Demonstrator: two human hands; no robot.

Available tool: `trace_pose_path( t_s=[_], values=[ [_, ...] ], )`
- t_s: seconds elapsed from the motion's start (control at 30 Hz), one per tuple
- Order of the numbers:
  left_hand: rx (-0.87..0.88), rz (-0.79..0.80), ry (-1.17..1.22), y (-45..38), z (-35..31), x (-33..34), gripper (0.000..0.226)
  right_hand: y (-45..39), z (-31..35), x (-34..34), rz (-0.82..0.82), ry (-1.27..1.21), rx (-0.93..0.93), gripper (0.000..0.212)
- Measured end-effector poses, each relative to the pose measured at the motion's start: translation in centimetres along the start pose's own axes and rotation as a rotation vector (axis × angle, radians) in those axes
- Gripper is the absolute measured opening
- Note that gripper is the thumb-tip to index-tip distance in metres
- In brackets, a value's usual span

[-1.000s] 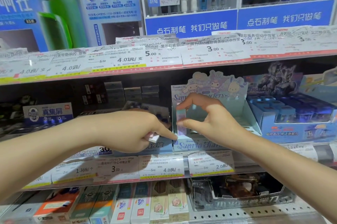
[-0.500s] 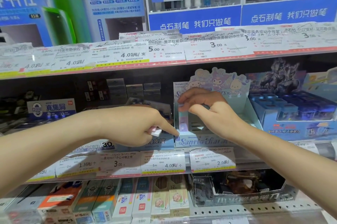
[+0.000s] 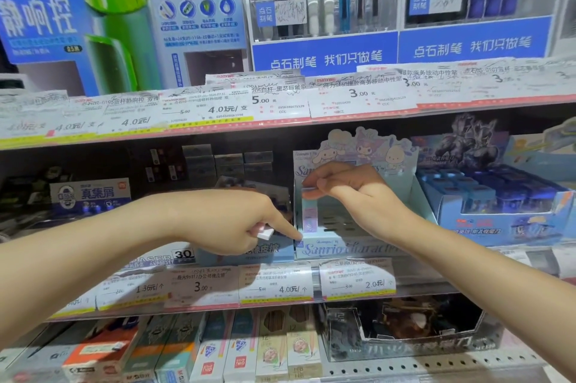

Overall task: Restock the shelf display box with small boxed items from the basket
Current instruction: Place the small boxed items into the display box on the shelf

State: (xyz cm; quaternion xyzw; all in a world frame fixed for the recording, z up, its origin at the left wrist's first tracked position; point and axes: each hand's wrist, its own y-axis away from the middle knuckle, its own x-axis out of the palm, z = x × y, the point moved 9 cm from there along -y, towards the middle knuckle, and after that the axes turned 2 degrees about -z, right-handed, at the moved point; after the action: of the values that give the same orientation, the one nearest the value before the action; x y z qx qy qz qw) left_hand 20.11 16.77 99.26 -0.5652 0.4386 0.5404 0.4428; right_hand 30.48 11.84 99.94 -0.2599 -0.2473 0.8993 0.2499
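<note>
1. Stationery store shelving w/ price-tag rails [image 3: 280, 108] along each shelf edge; pens racked above, pencil packs [image 3: 280, 348] on the shelf below.
2. Display box [image 3: 349, 248], pale blue w/ cartoon header card, sits on the middle shelf, between a blue eraser box [image 3: 268, 250] on its left and a dark-blue boxed display [image 3: 505, 211] on its right.
3. Right hand [image 3: 358, 192] reaches into the display box from above; thumb & fingertips pinch the top end of one small boxed item [image 3: 309, 214], which stands upright against the box's left wall, at the near-left corner.
4. Left hand [image 3: 237, 223] is curled round a white boxed item [image 3: 265, 231], only one corner showing; index finger points out and touches the display box's near-left corner, prob. steadying it.
5. Handling, my read: thin card cartons, light, stiff enough to stand but crushable. Best held by the narrow top end or the two long edges, light pinch, slid down along the wall.
6. Count: 1 item standing in the display box, 1 in the left hand; rest of the box interior looks unfilled, ribbed floor showing. Can't tell if more hide behind the right hand. Basket not in view.
7. Task looks early, most slots still to fill.
</note>
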Motion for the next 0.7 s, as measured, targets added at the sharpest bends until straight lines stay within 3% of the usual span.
trace_pose_path(
  t_s=[0.37, 0.43, 0.5, 0.57, 0.7],
  values=[
    [0.040, 0.044, -0.067, 0.4, -0.7, -0.2, 0.036, -0.3, 0.4, 0.2, 0.009, 0.009, -0.002, 0.024],
    [0.042, 0.047, -0.039, 0.6, -0.7, -0.2, 0.049, -0.4, 0.2, 0.2, 0.049, -0.030, 0.048, 0.024],
    [0.047, -0.042, 0.024, 0.9, -0.6, -1.1, 0.056, -0.5, -0.3, 0.2, 0.107, -0.066, 0.150, 0.029],
    [0.062, -0.166, 0.097, 1.4, -0.8, -2.2, 0.047, -0.5, -0.1, -0.4, 0.088, -0.085, 0.188, 0.030],
    [-0.011, -0.176, 0.464, 1.4, -0.5, -1.8, 0.021, 0.2, 2.4, -2.1, -0.046, -0.102, 0.046, 0.023]
  ],
)
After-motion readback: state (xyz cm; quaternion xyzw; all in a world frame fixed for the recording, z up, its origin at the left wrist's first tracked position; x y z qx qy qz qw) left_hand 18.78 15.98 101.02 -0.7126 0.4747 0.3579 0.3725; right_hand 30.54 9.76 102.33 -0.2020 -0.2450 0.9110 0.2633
